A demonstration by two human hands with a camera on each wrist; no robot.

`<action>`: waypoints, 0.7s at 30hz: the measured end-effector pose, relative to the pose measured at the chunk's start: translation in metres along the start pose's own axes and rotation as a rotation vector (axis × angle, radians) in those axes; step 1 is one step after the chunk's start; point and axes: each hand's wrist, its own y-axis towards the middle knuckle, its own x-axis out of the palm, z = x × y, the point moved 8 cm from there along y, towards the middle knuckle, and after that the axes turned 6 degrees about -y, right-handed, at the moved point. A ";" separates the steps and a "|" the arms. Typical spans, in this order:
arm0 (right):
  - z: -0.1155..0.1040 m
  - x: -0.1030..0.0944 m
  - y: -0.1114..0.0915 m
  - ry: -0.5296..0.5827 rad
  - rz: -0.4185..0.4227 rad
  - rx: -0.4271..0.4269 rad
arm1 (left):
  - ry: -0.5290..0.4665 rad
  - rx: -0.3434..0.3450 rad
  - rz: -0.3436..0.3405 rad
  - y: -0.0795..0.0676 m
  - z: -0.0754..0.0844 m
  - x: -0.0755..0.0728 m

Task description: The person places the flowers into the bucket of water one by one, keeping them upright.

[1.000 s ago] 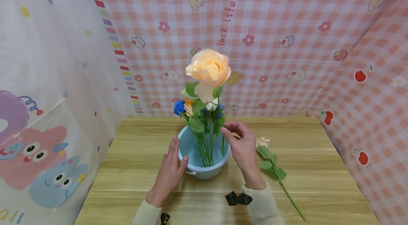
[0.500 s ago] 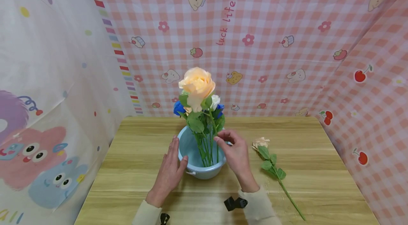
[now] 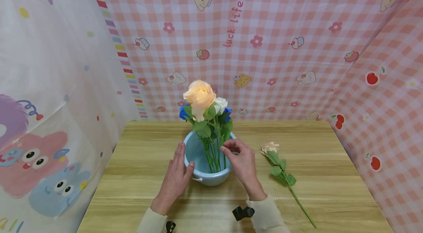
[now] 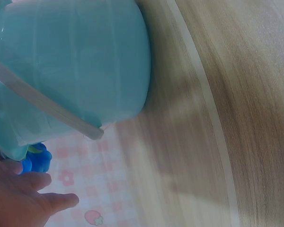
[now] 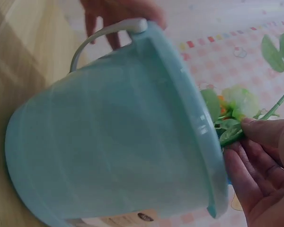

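Note:
A light blue bucket [image 3: 211, 179] stands upright on the table, with several long-stemmed flowers leaning in it. My left hand [image 3: 173, 179] rests against its left rim, fingers straight. My right hand [image 3: 243, 163] is at the right rim, where thumb and fingers pinch a green stem [image 5: 277, 104]. That stem carries a large peach rose [image 3: 199, 95], whose head leans left above the others. Behind it sit a white rose [image 3: 220, 105] and blue flowers [image 3: 184, 112]. In the left wrist view the bucket's pale handle [image 4: 47, 101] hangs down its side.
Right of the bucket, a second peach rose [image 3: 270, 148] lies on the wooden table [image 3: 138, 159], its stem pointing toward the front edge. A pink checked cloth [image 3: 281, 42] hangs behind, and a white printed cloth [image 3: 72, 90] at the left.
The peach rose has come down and to the left, its stem sinking deeper into the bucket. My right hand moved slightly left and down with it. My left hand stayed in place.

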 end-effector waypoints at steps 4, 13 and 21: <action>0.001 0.002 -0.001 -0.066 0.003 -0.043 | -0.007 -0.001 0.001 0.000 0.000 0.000; -0.001 0.004 -0.002 -0.207 0.003 -0.107 | -0.007 -0.006 -0.006 0.000 0.000 0.000; -0.001 0.003 -0.003 -0.219 -0.019 -0.128 | 0.001 -0.008 -0.011 0.000 0.000 0.000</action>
